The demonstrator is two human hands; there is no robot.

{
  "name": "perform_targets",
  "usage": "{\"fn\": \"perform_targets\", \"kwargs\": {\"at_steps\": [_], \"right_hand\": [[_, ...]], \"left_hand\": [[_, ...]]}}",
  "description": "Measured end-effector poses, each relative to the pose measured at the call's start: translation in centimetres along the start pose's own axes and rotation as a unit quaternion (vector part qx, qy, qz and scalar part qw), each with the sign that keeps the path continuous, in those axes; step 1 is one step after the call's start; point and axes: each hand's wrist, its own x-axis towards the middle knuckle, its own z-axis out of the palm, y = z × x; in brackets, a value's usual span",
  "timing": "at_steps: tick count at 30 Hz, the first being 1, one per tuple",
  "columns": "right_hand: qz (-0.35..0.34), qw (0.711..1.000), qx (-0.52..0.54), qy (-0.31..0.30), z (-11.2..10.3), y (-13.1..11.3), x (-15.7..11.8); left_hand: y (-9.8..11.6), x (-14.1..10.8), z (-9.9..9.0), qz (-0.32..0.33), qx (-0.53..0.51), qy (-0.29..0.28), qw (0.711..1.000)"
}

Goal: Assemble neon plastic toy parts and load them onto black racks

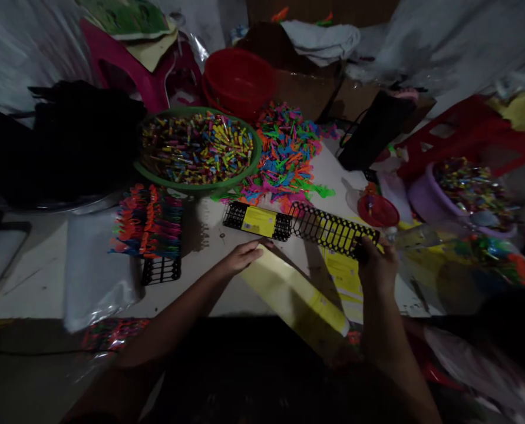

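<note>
Between the fingertips of my left hand (241,258) is the end of a long yellow paper strip (295,288), which slants down to the right in front of my body. My right hand (378,265) grips the right end of a black plastic rack (319,227) with a honeycomb pattern of holes. Beside it, a second black rack (233,218) lies on the table, with a yellow printed card (259,221) across its middle. Yellow printed sheets (344,274) lie beneath the held rack, partly hidden by my right hand.
A green basin (195,188) full of small colourful pieces stands behind. Bright plastic figures (289,153) are heaped beside it. At left, a rack of orange and blue figures (149,221) sits near clear plastic bags (98,259). A red bowl (379,212) and purple basin (434,197) are right.
</note>
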Motion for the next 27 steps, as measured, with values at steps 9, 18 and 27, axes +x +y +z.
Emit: {"fn": "perform_targets", "kwargs": {"at_steps": [9, 18, 27], "right_hand": [[-0.011, 0.983, -0.158, -0.096, 2.0, 3.3, -7.2], [0.057, 0.864, -0.145, -0.479, 3.5, 0.8, -12.8], [-0.149, 0.875, -0.153, -0.435, 3.5, 0.6, -14.5]], "left_hand": [[0.1, -6.7, -2.0, -0.101, 0.01, 0.157, 0.982], [1.7, -6.4, -2.0, 0.062, 0.455, 0.246, 0.854], [4.3, -5.3, 3.9, 0.107, 0.574, -0.057, 0.809]]}}
